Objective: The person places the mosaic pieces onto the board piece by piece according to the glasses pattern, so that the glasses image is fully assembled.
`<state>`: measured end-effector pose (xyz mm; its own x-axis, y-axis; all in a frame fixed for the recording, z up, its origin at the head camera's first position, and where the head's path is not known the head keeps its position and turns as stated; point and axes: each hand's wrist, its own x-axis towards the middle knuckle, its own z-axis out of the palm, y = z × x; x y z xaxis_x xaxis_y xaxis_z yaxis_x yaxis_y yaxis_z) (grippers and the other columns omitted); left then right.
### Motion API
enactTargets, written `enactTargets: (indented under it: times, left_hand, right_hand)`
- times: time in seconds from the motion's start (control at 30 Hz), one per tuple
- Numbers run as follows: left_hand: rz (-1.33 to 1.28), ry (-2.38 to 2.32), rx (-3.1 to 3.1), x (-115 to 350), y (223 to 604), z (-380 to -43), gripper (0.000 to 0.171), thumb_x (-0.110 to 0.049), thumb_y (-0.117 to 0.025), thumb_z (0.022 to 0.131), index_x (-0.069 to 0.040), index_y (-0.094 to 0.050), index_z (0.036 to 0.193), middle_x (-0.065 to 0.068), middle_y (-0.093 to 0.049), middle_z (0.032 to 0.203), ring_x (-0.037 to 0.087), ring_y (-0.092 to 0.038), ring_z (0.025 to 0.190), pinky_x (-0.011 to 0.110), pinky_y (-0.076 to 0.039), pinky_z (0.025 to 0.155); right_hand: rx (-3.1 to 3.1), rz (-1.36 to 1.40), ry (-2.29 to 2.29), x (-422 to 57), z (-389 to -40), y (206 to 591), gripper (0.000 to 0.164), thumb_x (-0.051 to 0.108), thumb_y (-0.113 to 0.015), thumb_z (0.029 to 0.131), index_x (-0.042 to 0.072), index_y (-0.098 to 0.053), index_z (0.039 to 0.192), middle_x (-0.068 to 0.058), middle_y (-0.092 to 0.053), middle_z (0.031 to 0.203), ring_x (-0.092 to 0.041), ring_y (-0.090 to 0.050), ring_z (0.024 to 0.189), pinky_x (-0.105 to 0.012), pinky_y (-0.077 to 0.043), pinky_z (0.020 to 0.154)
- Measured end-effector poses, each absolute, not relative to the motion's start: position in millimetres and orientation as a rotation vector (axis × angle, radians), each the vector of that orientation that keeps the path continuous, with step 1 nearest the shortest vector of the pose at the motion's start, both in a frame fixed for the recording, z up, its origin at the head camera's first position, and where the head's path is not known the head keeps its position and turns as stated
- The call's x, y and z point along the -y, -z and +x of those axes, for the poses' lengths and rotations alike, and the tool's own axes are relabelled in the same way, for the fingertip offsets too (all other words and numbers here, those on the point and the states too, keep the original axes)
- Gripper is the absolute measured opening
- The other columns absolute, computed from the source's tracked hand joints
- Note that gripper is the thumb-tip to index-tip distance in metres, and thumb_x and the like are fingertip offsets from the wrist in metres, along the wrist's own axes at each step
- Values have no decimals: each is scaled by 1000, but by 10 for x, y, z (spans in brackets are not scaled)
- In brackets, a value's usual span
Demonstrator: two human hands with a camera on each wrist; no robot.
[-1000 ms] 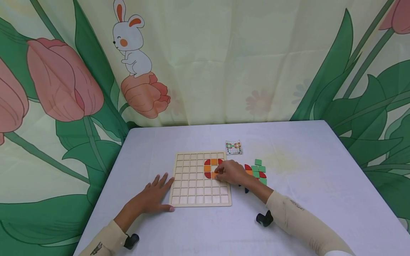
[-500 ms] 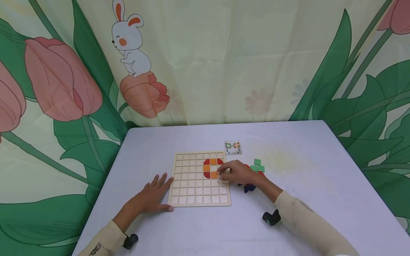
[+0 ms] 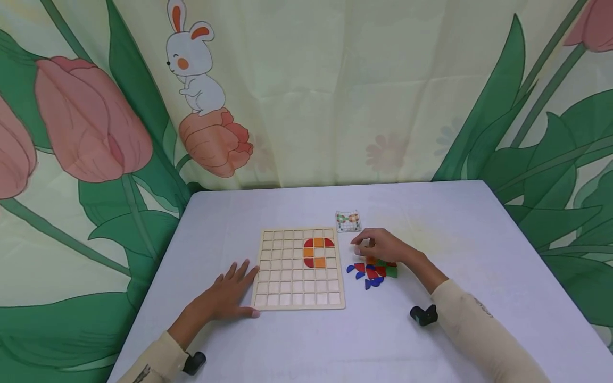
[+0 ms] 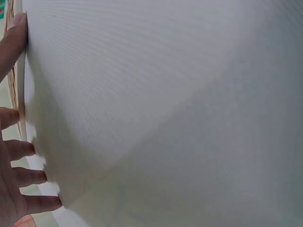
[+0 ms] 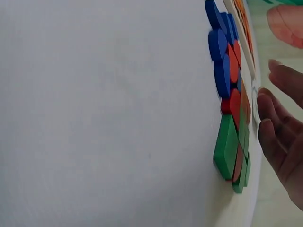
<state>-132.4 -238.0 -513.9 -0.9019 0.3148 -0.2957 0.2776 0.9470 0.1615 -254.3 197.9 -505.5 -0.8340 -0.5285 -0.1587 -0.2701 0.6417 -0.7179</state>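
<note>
A pale wooden grid board lies on the table. Toward its upper right, red quarter-round pieces and orange square tiles fill several cells. My left hand rests with spread fingers against the board's left edge; the left wrist view also catches fingertips along that edge. To the right of the board, my right hand hovers over a loose pile of pieces and partly covers it. In the right wrist view its fingers are loosely bent and apart, with no piece visible between them. Blue pieces and green tiles show below that hand.
A small card with a printed coloured pattern lies beyond the board's upper right corner. The white-covered table reaches a patterned cloth backdrop. Black wrist cameras sit below both forearms.
My right hand has let go of an orange tile on the board and moved right, over the loose pieces. The left hand has stayed at the board's edge.
</note>
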Motion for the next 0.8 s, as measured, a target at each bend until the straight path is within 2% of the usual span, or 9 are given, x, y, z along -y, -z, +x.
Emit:
enactTargets:
  times: [0.33, 0.67, 0.8]
  left_hand:
    - [427, -162, -2774, 2389, 5128, -1325, 113, -78, -67, 74, -19, -24, 161, 16, -16, 168, 47, -13, 153, 71, -26, 112]
    - [434, -160, -2765, 2389, 5114, -1330, 113, -77, -67, 75, -17, -25, 161, 18, -17, 167, 48, -14, 152, 71, -26, 112]
    - [438, -168, -2762, 2391, 5130, -1334, 113, -77, -67, 75, -17, -25, 161, 18, -17, 167, 48, -13, 152, 72, -26, 112]
  right_hand:
    - [-2561, -629, 752, -2239, -2693, 5070, 25, 17, -72, 93, 15, -76, 117, -6, -65, 112, -21, -61, 106, -32, -57, 84]
    - [-2564, -625, 631, -2197, -2718, 5053, 34, 16, -72, 93, 16, -71, 127, -7, -62, 110, -17, -57, 100, -26, -53, 75]
    - [-2568, -615, 624, -2171, -2707, 5056, 34, 14, -73, 92, 16, -72, 126, -6, -61, 109, -17, -57, 100, -26, -54, 75]
